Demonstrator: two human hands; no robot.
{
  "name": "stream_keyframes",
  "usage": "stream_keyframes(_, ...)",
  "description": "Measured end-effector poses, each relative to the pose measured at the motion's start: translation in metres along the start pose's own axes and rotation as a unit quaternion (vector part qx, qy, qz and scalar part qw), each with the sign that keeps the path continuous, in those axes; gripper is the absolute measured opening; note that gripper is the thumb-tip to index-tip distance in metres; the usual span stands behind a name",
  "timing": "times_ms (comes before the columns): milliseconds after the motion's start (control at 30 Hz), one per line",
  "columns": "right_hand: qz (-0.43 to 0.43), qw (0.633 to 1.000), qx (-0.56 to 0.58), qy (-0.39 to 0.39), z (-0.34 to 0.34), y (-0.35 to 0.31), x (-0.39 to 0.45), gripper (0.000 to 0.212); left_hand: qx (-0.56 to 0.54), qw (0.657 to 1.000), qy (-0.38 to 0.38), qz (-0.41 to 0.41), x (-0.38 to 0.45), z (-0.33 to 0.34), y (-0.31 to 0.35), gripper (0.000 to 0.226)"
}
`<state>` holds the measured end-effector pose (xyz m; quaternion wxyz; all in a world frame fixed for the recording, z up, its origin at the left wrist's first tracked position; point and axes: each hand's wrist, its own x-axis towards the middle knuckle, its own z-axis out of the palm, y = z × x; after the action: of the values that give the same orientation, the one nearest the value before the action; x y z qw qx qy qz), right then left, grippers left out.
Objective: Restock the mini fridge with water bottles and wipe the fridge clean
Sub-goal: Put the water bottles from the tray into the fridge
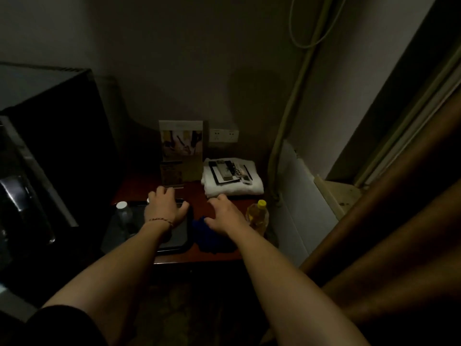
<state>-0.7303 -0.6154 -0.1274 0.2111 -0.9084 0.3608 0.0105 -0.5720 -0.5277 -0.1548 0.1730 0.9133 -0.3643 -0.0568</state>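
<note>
Bare table (197,196) lies between the two sets of fingers. A folded towel (233,187) blocks just past the right fingers (219,199), and a card stand (172,174) blocks past the left fingers (162,192).

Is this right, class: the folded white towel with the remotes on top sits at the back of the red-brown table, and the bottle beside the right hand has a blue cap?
Not quite. In the head view the bottle beside the right hand has a yellow cap, not blue. The rest stands: the folded white towel with remotes on top sits at the back of the red-brown table.
</note>
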Motion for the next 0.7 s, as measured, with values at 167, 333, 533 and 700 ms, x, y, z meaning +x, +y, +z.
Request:
stream_keyframes(167,-0.055,0.998,-0.006,-0.033,0.005,-0.005,0.062,0.055,0.035,0.995,0.041,-0.084,0.038,-0.005,-0.025,0.057)
stream_keyframes(333,-0.114,0.992,-0.014,-0.046,0.014,-0.011,0.122,0.055,0.044,0.984,0.027,-0.173,0.066,0.009,-0.056,0.066)
stream_keyframes(533,-0.165,0.981,-0.033,-0.097,0.039,-0.03,0.175,0.057,0.05,0.974,0.016,-0.221,0.09,0.025,-0.09,0.064)
stream_keyframes(700,-0.194,0.974,-0.019,-0.113,0.067,-0.062,0.197,0.056,0.034,0.969,-0.008,-0.244,0.096,0.031,-0.129,0.056)
